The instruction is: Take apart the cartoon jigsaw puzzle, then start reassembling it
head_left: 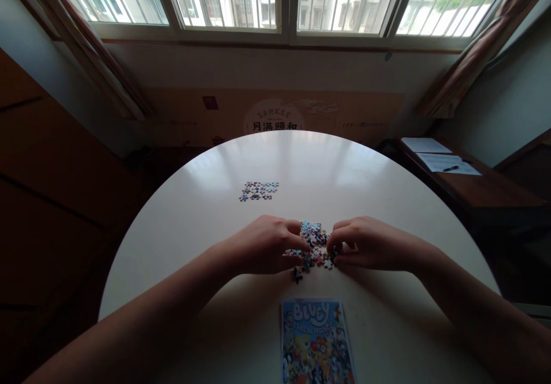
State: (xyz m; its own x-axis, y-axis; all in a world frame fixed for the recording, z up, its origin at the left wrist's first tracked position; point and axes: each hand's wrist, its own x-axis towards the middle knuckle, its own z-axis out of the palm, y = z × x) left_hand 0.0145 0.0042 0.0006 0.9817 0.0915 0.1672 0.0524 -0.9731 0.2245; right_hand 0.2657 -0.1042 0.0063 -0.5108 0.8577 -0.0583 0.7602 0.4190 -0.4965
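A loose pile of small, many-coloured jigsaw puzzle pieces lies on the white table between my hands. My left hand reaches in from the left side, its fingers apart and their tips touching the pile's edge; I see nothing held in it. On the opposite side, my right hand has curled fingers and thumb around a dark puzzle piece. One dark piece lies slightly apart, below my left hand. Farther back, several puzzle pieces are laid out in short rows.
A blue picture sheet or box lid marked "Bluey" lies near me on the round white table. At the right, papers and a pen rest on a brown side table. Windows and a printed box stand beyond the table.
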